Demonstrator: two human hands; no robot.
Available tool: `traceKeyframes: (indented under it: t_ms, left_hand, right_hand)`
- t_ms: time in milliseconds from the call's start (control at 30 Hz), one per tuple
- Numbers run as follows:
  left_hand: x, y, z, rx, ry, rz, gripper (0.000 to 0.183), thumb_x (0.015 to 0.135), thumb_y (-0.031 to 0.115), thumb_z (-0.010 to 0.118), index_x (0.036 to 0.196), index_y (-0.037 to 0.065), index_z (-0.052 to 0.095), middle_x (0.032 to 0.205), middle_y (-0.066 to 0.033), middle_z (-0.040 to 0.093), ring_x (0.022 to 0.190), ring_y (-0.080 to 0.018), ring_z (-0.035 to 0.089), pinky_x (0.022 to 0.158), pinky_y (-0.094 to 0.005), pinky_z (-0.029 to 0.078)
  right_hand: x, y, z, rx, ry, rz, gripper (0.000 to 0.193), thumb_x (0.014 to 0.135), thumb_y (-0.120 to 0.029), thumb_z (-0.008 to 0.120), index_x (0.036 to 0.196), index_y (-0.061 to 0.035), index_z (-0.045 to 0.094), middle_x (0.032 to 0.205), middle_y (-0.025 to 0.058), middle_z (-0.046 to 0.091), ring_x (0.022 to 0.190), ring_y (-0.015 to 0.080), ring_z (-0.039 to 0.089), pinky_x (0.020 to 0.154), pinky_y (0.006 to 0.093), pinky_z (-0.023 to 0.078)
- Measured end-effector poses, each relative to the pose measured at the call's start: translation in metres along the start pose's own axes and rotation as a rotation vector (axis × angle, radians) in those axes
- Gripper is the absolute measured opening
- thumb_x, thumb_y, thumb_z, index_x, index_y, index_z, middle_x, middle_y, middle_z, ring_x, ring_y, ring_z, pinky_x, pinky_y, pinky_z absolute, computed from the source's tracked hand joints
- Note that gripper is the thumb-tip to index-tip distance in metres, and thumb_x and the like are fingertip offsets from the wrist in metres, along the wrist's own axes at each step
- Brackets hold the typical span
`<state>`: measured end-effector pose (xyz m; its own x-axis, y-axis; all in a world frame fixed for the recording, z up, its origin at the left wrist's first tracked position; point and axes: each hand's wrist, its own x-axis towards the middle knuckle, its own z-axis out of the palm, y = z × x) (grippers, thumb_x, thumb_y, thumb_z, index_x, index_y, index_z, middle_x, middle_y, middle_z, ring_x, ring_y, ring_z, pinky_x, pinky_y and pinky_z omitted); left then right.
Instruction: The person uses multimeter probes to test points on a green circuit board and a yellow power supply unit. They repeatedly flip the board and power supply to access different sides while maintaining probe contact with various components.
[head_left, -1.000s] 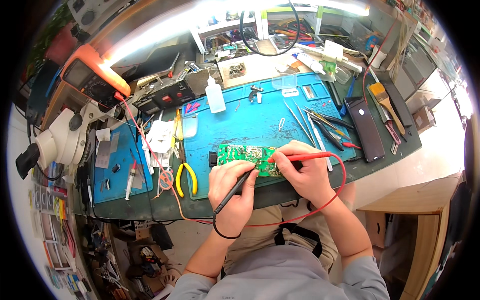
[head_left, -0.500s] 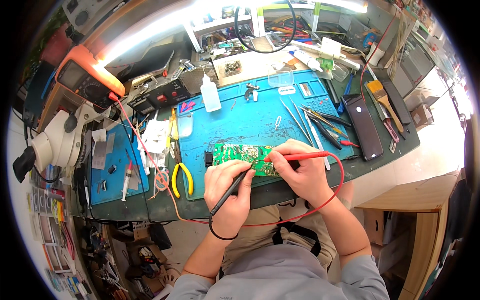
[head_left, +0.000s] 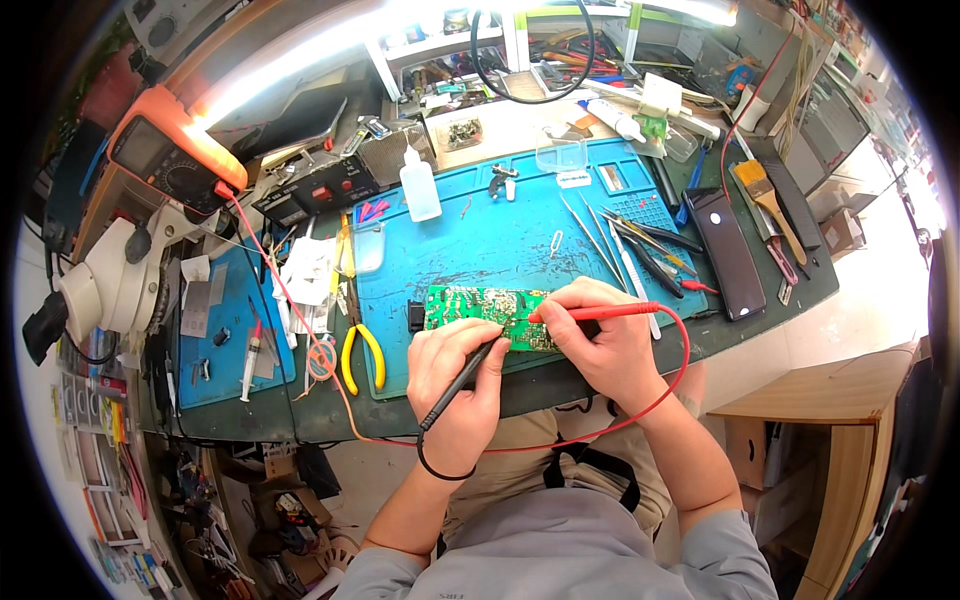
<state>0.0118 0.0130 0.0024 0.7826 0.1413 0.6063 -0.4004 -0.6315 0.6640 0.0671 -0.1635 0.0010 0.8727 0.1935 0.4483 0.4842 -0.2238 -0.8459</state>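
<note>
A green circuit board lies near the front edge of the blue work mat, solder side up. My left hand is closed around a black multimeter probe, its tip end over the board's middle. In my right hand a red multimeter probe is gripped, pointing left onto the board. Whether the tips touch solder points is too small to tell. The red lead loops below my hands toward the orange multimeter at the far left.
Yellow-handled pliers lie left of the board. Tweezers and dark pliers are to its right, beside a phone. A white bottle stands behind. A microscope occupies the left side.
Both hands keep their hold and place on the board. The view has shifted very slightly; nothing else visibly differs.
</note>
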Motion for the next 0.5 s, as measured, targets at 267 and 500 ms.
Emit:
traceKeyframes:
  t_ms: [267,500]
  left_hand:
    - [0.0000,0.0004,-0.0001,0.015,-0.004,0.005,0.017,0.085,0.006,0.082,0.099,0.006,0.072,0.099,-0.0082,0.073,0.090,-0.0269,0.065,0.082,-0.0369,0.051]
    - [-0.0032,-0.0006,-0.0027,-0.014,0.012,0.021,0.016,0.086,0.006,0.081,0.098,0.005,0.070,0.099,-0.0094,0.073,0.088,-0.0278,0.065,0.079,-0.0373,0.052]
  right_hand:
    - [-0.0006,-0.0023,-0.0007,0.038,0.008,0.047,0.012,0.095,-0.013,0.073,0.093,-0.0015,0.074,0.079,0.0055,0.068,0.063,0.0128,0.059,0.056,0.0283,0.046]
    - [0.0001,-0.0028,0.0000,0.041,0.029,0.084,0.014,0.096,-0.015,0.072,0.094,-0.0019,0.074,0.080,0.0053,0.069,0.063,0.0111,0.059,0.056,0.0273,0.046]
